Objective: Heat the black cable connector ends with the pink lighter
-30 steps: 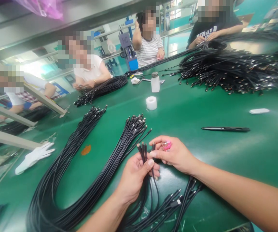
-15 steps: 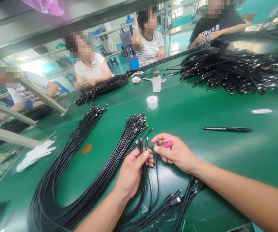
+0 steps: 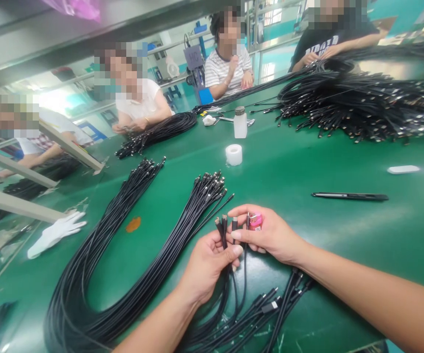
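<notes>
Two hands: your left hand (image 3: 214, 267) and your right hand (image 3: 269, 235) are very near each other above the green table (image 3: 289, 171); whether they touch, I cannot tell.
Left fingers: they are pressed together on a small group of black cable ends (image 3: 221, 230), standing upward; at least two, but they overlap, so the exact number is not clear.
Right fingers: thumb and finger pinch one cable end (image 3: 234, 223); a second cable (image 3: 248, 221) stands behind, and one small pink piece (image 3: 256, 220) sits against the fingers.
Cables in hand: your handling seems to be midway, because two ends are parted toward the right and the small group remains at the left.
Loose cables (image 3: 271, 307): several lie on the table below your hands, not held; I judge these as not finished, but cannot be sure.
Long bundle (image 3: 160, 260): one, bent like the letter U, too many cables for counting; its ends lie roughly even, so it may be a gathered lot.
Far cables: one big pile (image 3: 362, 103) and one smaller bundle (image 3: 164, 132).
Small things: one tape roll (image 3: 233, 155), one bottle (image 3: 240, 125), one black pen-like tool (image 3: 350, 196), one white glove (image 3: 57, 233).
</notes>
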The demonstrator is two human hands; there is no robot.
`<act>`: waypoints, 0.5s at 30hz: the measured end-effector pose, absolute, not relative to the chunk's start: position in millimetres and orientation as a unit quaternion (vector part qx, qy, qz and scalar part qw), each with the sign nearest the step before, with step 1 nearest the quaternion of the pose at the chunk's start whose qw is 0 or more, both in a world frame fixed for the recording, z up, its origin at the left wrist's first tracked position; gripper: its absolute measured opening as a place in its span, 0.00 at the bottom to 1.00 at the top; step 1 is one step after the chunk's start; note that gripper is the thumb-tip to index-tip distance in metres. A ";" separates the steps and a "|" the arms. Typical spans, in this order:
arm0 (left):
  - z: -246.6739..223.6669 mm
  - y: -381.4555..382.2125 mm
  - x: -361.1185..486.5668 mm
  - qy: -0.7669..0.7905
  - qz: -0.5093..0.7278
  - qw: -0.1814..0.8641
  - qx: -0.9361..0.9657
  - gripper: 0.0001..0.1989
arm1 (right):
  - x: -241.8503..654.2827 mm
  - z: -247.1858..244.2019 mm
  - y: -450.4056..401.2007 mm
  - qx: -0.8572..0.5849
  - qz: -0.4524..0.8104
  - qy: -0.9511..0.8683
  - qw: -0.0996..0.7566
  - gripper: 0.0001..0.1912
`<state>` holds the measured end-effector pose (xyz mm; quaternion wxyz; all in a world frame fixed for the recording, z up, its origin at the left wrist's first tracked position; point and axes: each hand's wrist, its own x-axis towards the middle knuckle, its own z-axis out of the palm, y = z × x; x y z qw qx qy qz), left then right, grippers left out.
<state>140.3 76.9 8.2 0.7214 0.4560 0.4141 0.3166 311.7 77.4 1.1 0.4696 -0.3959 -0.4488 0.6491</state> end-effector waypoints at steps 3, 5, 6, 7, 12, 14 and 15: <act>6.1 77.7 139.4 0.421 0.316 0.719 0.454 0.18 | 312.1 -0.6 77.7 -0.387 0.657 -0.446 0.468 0.21; 4.5 77.7 138.9 0.423 0.316 0.717 0.456 0.18 | 312.3 -2.0 77.9 -0.379 0.662 -0.447 0.467 0.21; 3.9 77.6 138.8 0.424 0.316 0.715 0.456 0.18 | 312.3 -2.6 77.9 -0.376 0.665 -0.447 0.466 0.22; 3.5 77.3 138.8 0.426 0.316 0.714 0.456 0.18 | 312.3 -2.9 77.8 -0.374 0.666 -0.448 0.465 0.22; 5.9 76.8 139.5 0.419 0.326 0.711 0.461 0.17 | 311.7 -2.3 76.9 -0.379 0.656 -0.450 0.472 0.21; 8.0 77.7 139.3 0.413 0.342 0.707 0.461 0.15 | 311.6 -2.5 77.1 -0.386 0.651 -0.444 0.480 0.21; 8.9 78.3 139.1 0.412 0.349 0.708 0.456 0.13 | 311.6 -2.9 77.2 -0.389 0.649 -0.442 0.482 0.22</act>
